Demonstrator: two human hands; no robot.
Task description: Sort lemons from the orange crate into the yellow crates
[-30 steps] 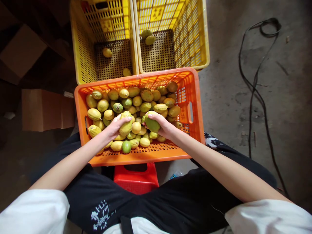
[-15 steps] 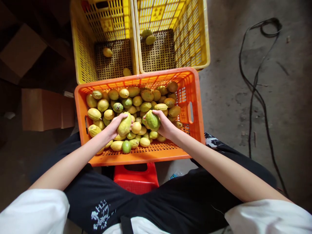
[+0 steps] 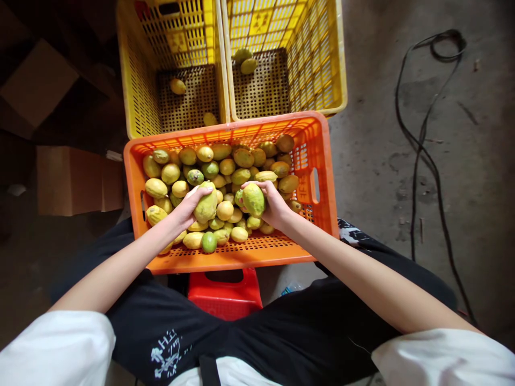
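Left hand [image 3: 185,209] and right hand [image 3: 274,206] each hold a fruit, fingers curled around it, above the heaped orange crate [image 3: 322,177]. Risk: a loose grip drops fruit, bruising it.

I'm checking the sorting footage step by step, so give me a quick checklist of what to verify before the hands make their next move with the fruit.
1. Left hand has a firm hold on the yellow fruit: ok, fingers wrap it.
2. Right hand has a firm hold on the greenish fruit: ok, held above the pile.
3. Orange crate sits steady on the red stool: cannot tell, the support is mostly hidden.
4. Left yellow crate has room: ok, only two fruits inside.
5. Right yellow crate has room: ok, two fruits at its far end.
6. Skin of both held fruits sound: cannot tell, undersides hidden.
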